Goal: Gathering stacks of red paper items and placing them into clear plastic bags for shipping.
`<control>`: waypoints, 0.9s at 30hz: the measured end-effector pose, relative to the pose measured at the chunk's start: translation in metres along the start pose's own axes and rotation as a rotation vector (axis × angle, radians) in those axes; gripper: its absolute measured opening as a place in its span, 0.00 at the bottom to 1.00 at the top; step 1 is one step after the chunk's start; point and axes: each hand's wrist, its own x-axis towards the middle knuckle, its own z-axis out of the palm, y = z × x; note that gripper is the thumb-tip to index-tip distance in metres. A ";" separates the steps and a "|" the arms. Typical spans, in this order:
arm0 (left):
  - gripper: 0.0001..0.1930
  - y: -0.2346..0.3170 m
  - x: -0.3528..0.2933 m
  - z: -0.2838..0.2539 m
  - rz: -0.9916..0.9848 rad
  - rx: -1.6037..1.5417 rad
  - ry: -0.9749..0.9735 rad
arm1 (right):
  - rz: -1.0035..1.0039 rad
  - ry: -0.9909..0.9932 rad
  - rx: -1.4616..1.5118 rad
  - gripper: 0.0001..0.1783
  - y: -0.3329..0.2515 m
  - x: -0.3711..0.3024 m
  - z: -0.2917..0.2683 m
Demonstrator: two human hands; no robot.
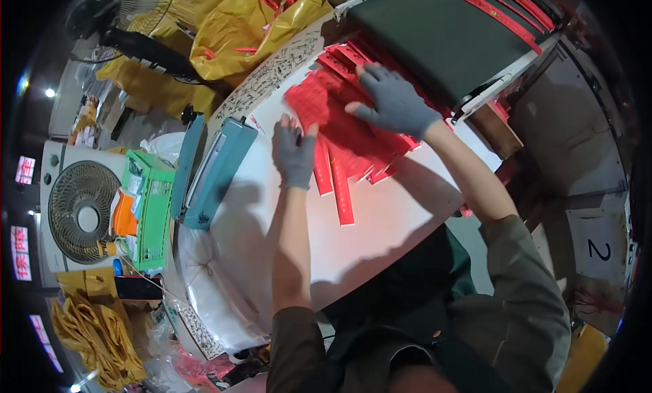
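Note:
A heap of long, narrow red strips (pixel 343 114) with light edges lies on the white tabletop (pixel 380 216). Its upper part is smeared by motion, and a few strips stick out toward me. My left hand (pixel 295 152), in a grey glove with bare fingertips, stands at the heap's left edge. Its fingers point away from me, with the thumb apart. On the heap's right side rests my right hand (pixel 397 102), gloved alike, fingers and thumb spread over the strips. Neither hand is closed around a strip. Part of the heap is hidden under the right hand.
A dark green conveyor belt (pixel 414 33) beyond the heap carries several red strips (pixel 496 16) at its far right. Left of the table are a teal sealer-like device (pixel 221 172), a green basket (pixel 155 213) and a fan (pixel 85 213). Yellow bags (pixel 255 43) stand at the back left.

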 end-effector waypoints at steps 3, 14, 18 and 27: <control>0.38 -0.020 0.023 0.010 0.087 0.256 0.031 | 0.344 -0.024 0.505 0.46 0.051 0.020 0.033; 0.28 0.067 -0.100 0.019 -0.355 -0.559 -0.053 | 0.441 -0.308 1.046 0.55 -0.053 -0.066 0.028; 0.23 0.099 -0.232 -0.045 -0.330 -0.135 -0.303 | 0.291 -0.608 1.469 0.48 -0.089 -0.179 -0.034; 0.21 0.177 -0.261 -0.082 0.016 0.008 -0.366 | 0.160 -0.396 1.589 0.62 -0.160 -0.173 -0.098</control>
